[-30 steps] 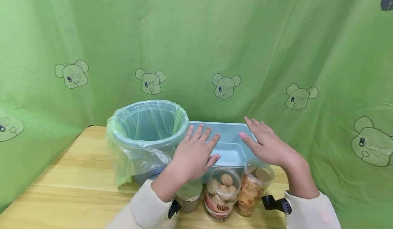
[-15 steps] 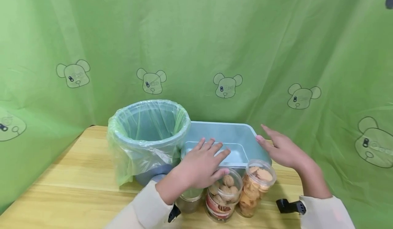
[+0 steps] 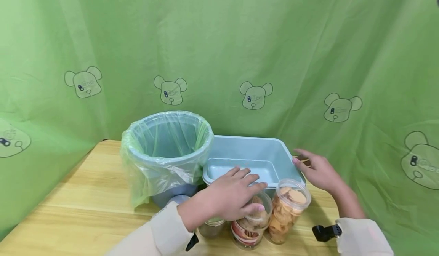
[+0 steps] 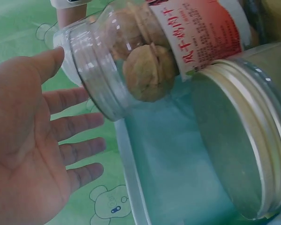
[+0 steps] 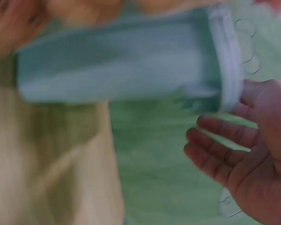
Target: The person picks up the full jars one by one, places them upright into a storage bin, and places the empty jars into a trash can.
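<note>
My left hand [image 3: 229, 195] hovers with fingers spread over the mouth of a clear jar of walnuts [image 3: 245, 235], partly hiding it. In the left wrist view the palm faces this jar, the thumb close to its rim and nothing gripped. At the right end of a light blue plastic basin [image 3: 240, 149] is my right hand [image 3: 319, 172], thumb at the rim and loosely bent fingers outside it, as the right wrist view also shows. Between the hands, a tall clear jar of orange crisps [image 3: 282, 218] stands in front of the basin.
A blue bin [image 3: 161, 189] lined with a green plastic bag [image 3: 137, 172] stands left of the basin. A greyish round jar [image 3: 210, 229] sits partly under my left forearm. Behind the wooden table [image 3: 79, 214] hangs a green curtain [image 3: 205, 39] with bear heads.
My left hand has come down and right from in front of the basin to over the walnut jar. My right hand has moved right and down, from over the basin to its right rim.
</note>
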Available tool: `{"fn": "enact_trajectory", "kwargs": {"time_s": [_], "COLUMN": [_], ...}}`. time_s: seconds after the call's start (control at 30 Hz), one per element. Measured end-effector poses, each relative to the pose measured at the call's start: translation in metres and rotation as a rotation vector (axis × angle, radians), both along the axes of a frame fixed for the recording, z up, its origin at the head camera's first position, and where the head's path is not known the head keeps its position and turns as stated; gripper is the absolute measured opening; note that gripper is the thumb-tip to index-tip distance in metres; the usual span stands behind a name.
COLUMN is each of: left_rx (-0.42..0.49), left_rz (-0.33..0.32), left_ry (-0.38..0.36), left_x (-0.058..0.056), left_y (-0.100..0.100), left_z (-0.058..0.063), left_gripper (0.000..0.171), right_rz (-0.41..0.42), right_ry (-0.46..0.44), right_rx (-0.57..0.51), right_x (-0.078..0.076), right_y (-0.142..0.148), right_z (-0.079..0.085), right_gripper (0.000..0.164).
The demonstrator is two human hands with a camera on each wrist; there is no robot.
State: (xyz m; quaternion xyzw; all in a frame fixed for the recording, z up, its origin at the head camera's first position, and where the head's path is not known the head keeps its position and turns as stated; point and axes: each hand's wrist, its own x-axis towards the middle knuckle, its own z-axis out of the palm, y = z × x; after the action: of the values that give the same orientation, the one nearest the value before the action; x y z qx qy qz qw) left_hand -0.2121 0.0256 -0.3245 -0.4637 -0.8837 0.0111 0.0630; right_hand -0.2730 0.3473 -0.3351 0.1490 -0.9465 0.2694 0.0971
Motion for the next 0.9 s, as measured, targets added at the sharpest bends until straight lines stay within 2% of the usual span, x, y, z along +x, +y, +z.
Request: {"fn": "enact_trajectory", "kwargs": {"time_s": [0.2, 0.37, 0.53, 0.67, 0.9], "left_rx": [-0.018, -0.033, -0.058, -0.08, -0.13], "left_rz": [-0.027, -0.045, -0.078, -0.11, -0.127], "left_ry": [0.024, 0.032, 0.048, 0.04, 0.079], "left_x": [0.0, 0.0, -0.001, 0.0, 0.001], "left_y": [-0.001, -0.002, -0.003, -0.002, -0.002], "left_z": [-0.006, -0.008, -0.008, -0.007, -0.008], "left_gripper": [0.066, 0.068, 0.07, 0.071, 0.077], "right_rz": [-0.024, -0.05, -0.097, -0.124, -0.129], "right_ry": [-0.023, -0.053, -0.045, -0.037, -0.025], "right_rx": [-0.129, -0.242, -0.315, -0.357, -0.378], "right_x": [-0.008, -0.01, -0.01, -0.008, -0.005], "right_y": [0.012, 0.015, 0.016, 0.016, 0.014], "right_z": [-0.024, -0.034, -0.044, -0.051, -0.057], "right_gripper": [0.049, 0.052, 0.055, 0.056, 0.057]}}
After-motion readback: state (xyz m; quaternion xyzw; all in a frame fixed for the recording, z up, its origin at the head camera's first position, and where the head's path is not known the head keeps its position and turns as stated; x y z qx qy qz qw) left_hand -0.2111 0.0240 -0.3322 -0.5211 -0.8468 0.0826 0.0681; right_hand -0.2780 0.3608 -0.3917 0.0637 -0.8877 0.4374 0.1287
